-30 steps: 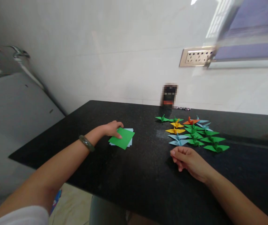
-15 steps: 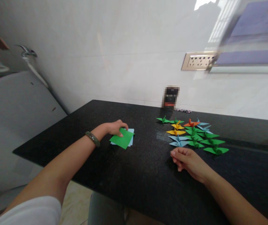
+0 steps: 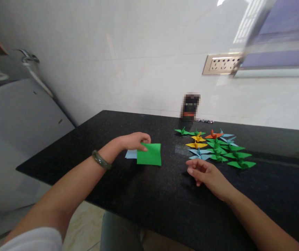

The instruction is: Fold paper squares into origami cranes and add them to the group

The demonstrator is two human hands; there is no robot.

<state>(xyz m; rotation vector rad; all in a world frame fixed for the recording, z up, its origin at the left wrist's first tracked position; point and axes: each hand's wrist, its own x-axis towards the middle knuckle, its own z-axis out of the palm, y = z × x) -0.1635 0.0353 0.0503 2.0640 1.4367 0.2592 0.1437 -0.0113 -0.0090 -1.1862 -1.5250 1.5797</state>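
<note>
My left hand, with a green bangle on the wrist, pinches the near-left corner of a green square sheet of paper lifted just off a small stack of light-blue paper on the black countertop. My right hand rests on the counter with its fingers loosely curled and nothing in them, just in front of a cluster of folded paper cranes in green, blue, yellow and orange.
A dark pixelated object stands against the white tiled wall behind the cranes. A socket panel is on the wall. A tap and a grey surface lie to the left, past the counter's edge.
My left hand has drawn the green sheet to the right off the blue stack, uncovering the blue paper. My right hand has shifted slightly and its fingers have loosened.
</note>
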